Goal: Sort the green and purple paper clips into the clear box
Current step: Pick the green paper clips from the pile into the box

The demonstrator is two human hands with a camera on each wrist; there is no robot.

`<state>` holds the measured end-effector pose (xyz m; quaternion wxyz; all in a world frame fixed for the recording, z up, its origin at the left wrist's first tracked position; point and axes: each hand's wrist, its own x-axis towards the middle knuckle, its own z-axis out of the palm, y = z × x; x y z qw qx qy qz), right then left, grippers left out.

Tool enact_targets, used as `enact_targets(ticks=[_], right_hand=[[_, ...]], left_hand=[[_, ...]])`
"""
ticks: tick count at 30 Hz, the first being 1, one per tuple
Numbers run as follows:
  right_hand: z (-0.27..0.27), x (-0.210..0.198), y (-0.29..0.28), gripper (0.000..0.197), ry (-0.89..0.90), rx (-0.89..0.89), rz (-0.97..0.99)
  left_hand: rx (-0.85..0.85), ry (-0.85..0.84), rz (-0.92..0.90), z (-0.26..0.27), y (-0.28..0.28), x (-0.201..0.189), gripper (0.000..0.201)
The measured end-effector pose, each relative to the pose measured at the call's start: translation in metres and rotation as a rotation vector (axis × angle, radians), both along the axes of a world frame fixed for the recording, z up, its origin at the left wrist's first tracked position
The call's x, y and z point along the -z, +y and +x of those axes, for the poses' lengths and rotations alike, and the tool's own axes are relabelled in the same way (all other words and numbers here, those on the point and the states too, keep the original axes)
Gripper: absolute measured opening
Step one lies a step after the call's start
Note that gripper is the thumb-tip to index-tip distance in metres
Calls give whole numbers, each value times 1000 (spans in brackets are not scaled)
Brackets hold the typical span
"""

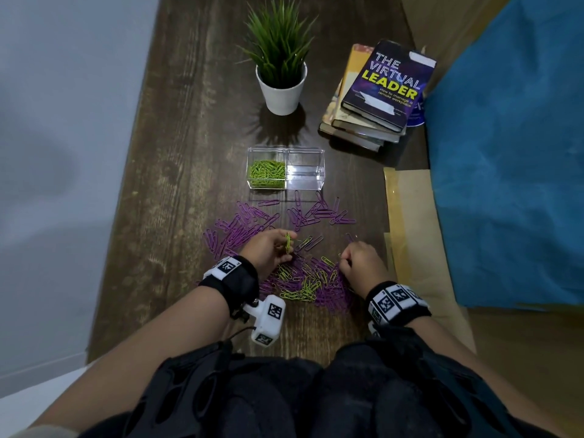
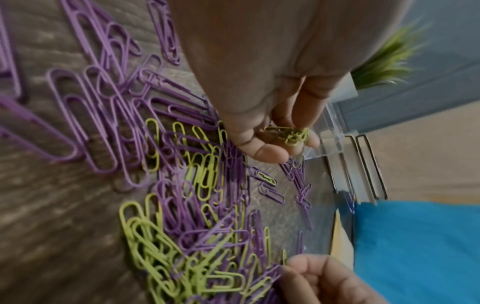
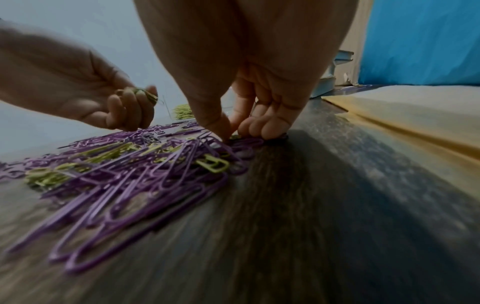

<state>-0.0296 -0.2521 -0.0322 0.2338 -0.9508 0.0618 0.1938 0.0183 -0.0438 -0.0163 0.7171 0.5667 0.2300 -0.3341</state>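
Observation:
A clear two-part box (image 1: 320,180) stands mid-table; its left half holds green clips (image 1: 267,175), its right half shows none. Loose purple clips (image 1: 246,229) lie spread in front of it. Nearer me is a mixed pile of green and purple clips (image 1: 309,282). My left hand (image 1: 279,245) hovers over the pile's left side and grips a small bunch of green clips (image 2: 293,135). My right hand (image 1: 346,260) is down on the pile's right edge, thumb and forefinger pinching a green clip (image 3: 235,136) that they mostly hide.
A potted plant (image 1: 281,58) stands behind the box and a stack of books (image 1: 376,93) at the back right. Yellow paper sheets (image 1: 410,216) and a blue cloth (image 1: 505,153) border the table's right side. A pale wall runs along the left edge.

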Motion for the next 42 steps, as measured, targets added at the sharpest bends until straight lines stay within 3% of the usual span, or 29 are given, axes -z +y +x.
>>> enact_targets(ticks=[3, 6, 12, 14, 19, 22, 27, 31, 33, 37, 40, 42], right_hand=[[5, 2, -1, 9, -43, 99, 56], [11, 4, -8, 21, -58, 265, 177], [21, -7, 2, 30, 145, 766, 893], [22, -11, 7, 24, 183, 675, 840], [14, -5, 14, 5, 63, 62, 196], [8, -1, 19, 6, 39, -58, 71], [5, 0, 25, 5, 34, -57, 45], [7, -2, 25, 5, 53, -46, 83], [9, -1, 21, 1, 36, 76, 190], [22, -3, 10, 18, 32, 283, 389], [34, -8, 14, 31, 132, 457, 601], [41, -7, 21, 27, 156, 476, 639]], left_hand=[[-129, 97, -116, 1, 1, 0, 25], [-136, 140, -141, 1, 7, 1, 20], [-6, 129, 3, 1, 9, 2, 16], [41, 121, 35, 0, 6, 3, 16], [193, 11, 185, 3, -1, 2, 21], [244, -94, 247, 6, -5, 2, 28], [294, -175, 351, 13, -11, 4, 23], [515, -415, 730, 15, -13, 12, 29], [645, -508, 872, 13, -12, 16, 20], [902, -618, 1006, 9, -10, 18, 22], [935, -701, 1047, 7, -12, 17, 20], [943, -745, 1061, 6, -13, 16, 20]])
